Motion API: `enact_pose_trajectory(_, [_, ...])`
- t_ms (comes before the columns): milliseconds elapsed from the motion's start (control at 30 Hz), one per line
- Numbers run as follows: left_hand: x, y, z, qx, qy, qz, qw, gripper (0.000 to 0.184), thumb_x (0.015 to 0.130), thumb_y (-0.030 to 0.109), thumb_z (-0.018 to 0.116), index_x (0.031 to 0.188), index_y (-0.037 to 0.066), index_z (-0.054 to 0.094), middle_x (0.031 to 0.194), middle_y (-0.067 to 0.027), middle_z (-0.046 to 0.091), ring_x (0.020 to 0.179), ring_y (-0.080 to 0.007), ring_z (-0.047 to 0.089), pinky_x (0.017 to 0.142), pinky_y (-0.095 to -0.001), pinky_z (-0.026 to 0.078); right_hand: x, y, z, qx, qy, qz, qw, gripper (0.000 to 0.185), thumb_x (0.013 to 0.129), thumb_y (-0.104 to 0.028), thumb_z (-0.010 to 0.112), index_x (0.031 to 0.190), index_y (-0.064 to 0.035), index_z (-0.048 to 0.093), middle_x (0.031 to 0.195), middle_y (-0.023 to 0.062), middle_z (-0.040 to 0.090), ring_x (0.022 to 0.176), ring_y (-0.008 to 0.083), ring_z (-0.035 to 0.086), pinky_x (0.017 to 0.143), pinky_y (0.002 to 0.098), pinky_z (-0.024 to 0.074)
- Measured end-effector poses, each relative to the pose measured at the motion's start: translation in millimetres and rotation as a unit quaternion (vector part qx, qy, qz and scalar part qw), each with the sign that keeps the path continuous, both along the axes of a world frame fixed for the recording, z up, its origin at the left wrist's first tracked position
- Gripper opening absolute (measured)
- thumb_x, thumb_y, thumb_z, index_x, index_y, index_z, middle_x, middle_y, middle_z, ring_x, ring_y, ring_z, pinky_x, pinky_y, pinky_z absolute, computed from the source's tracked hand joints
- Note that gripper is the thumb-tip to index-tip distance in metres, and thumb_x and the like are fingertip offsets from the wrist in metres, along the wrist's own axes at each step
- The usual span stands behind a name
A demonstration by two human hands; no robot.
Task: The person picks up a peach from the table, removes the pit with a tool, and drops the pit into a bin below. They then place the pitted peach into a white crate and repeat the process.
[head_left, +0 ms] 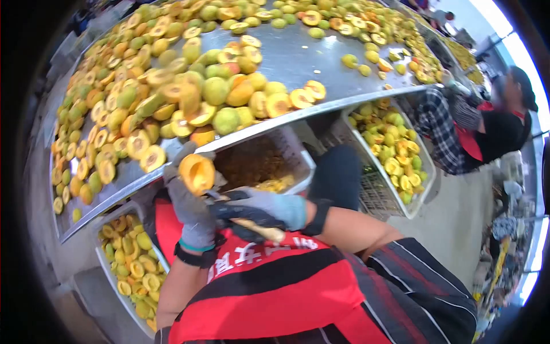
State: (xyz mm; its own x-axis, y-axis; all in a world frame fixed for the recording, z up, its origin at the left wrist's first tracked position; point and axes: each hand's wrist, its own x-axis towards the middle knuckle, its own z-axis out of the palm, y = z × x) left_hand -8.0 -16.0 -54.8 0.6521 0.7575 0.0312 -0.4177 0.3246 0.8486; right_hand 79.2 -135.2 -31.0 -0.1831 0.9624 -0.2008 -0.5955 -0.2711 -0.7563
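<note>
Gloved in grey, my left hand (193, 209) holds a halved yellow-orange fruit (197, 173) with its hollowed cut face up. My right hand (252, 209), in a grey and black glove, is wrapped round a tool with a light wooden handle (260, 229). The tool's metal end (215, 196) is close below the fruit, partly hidden by the fingers. Both hands are in front of my red apron, at the near edge of the metal table (286, 54). Just beyond them, a white crate (299, 155) contains brown and yellow scraps.
Many halved fruits (137, 143) are heaped on the table. A crate of fruit halves (129, 309) stands at lower left, another crate (421, 209) at right. A co-worker (504, 126) in a plaid sleeve sits at the right. The table's metal rim (252, 133) runs just past my hands.
</note>
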Motion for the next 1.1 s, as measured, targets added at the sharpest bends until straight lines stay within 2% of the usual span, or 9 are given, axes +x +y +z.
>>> enact_pose_trajectory(67, [-1.5, 5.7, 6.2, 0.063, 0.031, 0.017, 0.997, 0.057, 0.094, 0.048, 0.025, 0.117, 0.001, 0.046, 0.093, -0.0118, 0.059, 0.073, -0.0172, 0.057, 0.065, -0.0299, 0.050, 7.9, -7.9, 1.2, 0.109, -0.219, -0.044, 0.969, 0.025, 0.091, -0.028, 0.049, 0.088, -0.0027, 0.050, 0.059, 0.0030, 0.048, 0.046, 0.0114, 0.048, 0.040, 0.0247, 0.0378])
enact_pose_trajectory(100, [0.3, 16.2, -14.1, 0.001, 0.014, 0.030, 0.999, 0.054, 0.095, 0.045, 0.025, 0.117, 0.001, 0.046, 0.097, -0.0117, 0.059, 0.085, -0.0188, 0.058, 0.075, -0.0318, 0.049, 10.3, -7.2, 21.3, -0.112, 0.004, -0.032, 0.993, 0.025, 0.091, -0.027, 0.048, 0.087, -0.0021, 0.051, 0.060, 0.0044, 0.048, 0.046, 0.0125, 0.049, 0.040, 0.0249, 0.0386])
enact_pose_trajectory(333, [-4.9, 5.0, 0.8, -0.016, 0.013, 0.010, 1.000, 0.053, 0.095, 0.044, 0.026, 0.118, 0.001, 0.047, 0.100, -0.0147, 0.059, 0.089, -0.0216, 0.058, 0.077, -0.0318, 0.050, -2.7, 19.4, 19.1, -0.107, -0.182, -0.081, 0.974, 0.028, 0.088, -0.032, 0.054, 0.091, -0.0049, 0.050, 0.057, 0.0047, 0.050, 0.042, 0.0135, 0.050, 0.039, 0.0269, 0.0419])
enact_pose_trajectory(400, [-12.8, 8.6, -0.1, 0.335, 0.129, 0.135, 0.924, 0.042, 0.095, 0.032, 0.031, 0.116, 0.000, 0.048, 0.104, -0.0133, 0.057, 0.091, -0.0199, 0.058, 0.080, -0.0311, 0.048, -8.7, 22.3, 22.3, -0.144, -0.167, -0.054, 0.974, 0.027, 0.089, -0.032, 0.053, 0.092, -0.0058, 0.050, 0.058, 0.0045, 0.051, 0.043, 0.0133, 0.050, 0.041, 0.0260, 0.0423])
enact_pose_trajectory(700, [4.0, 6.8, -37.0, 0.066, -0.070, 0.085, 0.992, 0.043, 0.091, 0.038, 0.048, 0.112, 0.001, 0.052, 0.103, -0.0038, 0.056, 0.096, -0.0109, 0.048, 0.088, -0.0262, 0.040, -5.4, 8.1, -5.4, 0.004, -0.481, -0.110, 0.870, 0.024, 0.090, -0.024, 0.048, 0.084, -0.0019, 0.051, 0.054, 0.0043, 0.049, 0.038, 0.0143, 0.045, 0.037, 0.0257, 0.0346])
enact_pose_trajectory(767, [-2.0, 7.8, -32.8, 0.107, -0.064, 0.078, 0.989, 0.042, 0.091, 0.035, 0.050, 0.114, 0.001, 0.051, 0.102, -0.0037, 0.055, 0.095, -0.0102, 0.049, 0.087, -0.0253, 0.040, -14.6, 20.9, 24.7, -0.135, -0.232, 0.017, 0.963, 0.018, 0.087, -0.019, 0.054, 0.090, -0.0009, 0.050, 0.061, 0.0066, 0.052, 0.046, 0.0149, 0.049, 0.042, 0.0252, 0.0381])
enact_pose_trajectory(933, [-104.9, 49.7, -19.1, -0.124, -0.234, 0.091, 0.960, 0.024, 0.088, 0.024, 0.052, 0.104, 0.006, 0.059, 0.094, -0.0035, 0.061, 0.084, -0.0126, 0.057, 0.072, -0.0238, 0.047, 54.5, 22.2, -15.0, -0.101, -0.521, -0.214, 0.820, 0.045, 0.086, -0.008, 0.057, 0.127, 0.0023, 0.042, 0.110, 0.0083, 0.055, 0.094, 0.0142, 0.054, 0.080, 0.0255, 0.0443])
enact_pose_trajectory(1000, [-172.1, 77.3, -39.0, 0.303, 0.288, 0.347, 0.839, 0.028, 0.085, 0.021, 0.058, 0.105, 0.003, 0.058, 0.099, -0.0134, 0.061, 0.090, -0.0242, 0.059, 0.078, -0.0346, 0.047, 91.0, 40.1, -28.1, 0.021, -0.547, -0.287, 0.786, 0.039, 0.087, -0.004, 0.053, 0.125, 0.0002, 0.045, 0.112, 0.0081, 0.055, 0.101, 0.0160, 0.052, 0.088, 0.0284, 0.0414])
enact_pose_trajectory(1100, [-272.1, 90.2, -70.3, 0.338, 0.637, 0.278, 0.634, 0.041, 0.078, 0.025, 0.063, 0.115, 0.008, 0.054, 0.114, -0.0149, 0.055, 0.107, -0.0307, 0.051, 0.089, -0.0403, 0.041, 110.4, 75.2, -40.6, 0.072, -0.631, -0.290, 0.716, 0.037, 0.087, -0.005, 0.053, 0.123, -0.0005, 0.046, 0.114, 0.0086, 0.054, 0.104, 0.0177, 0.051, 0.090, 0.0296, 0.0403])
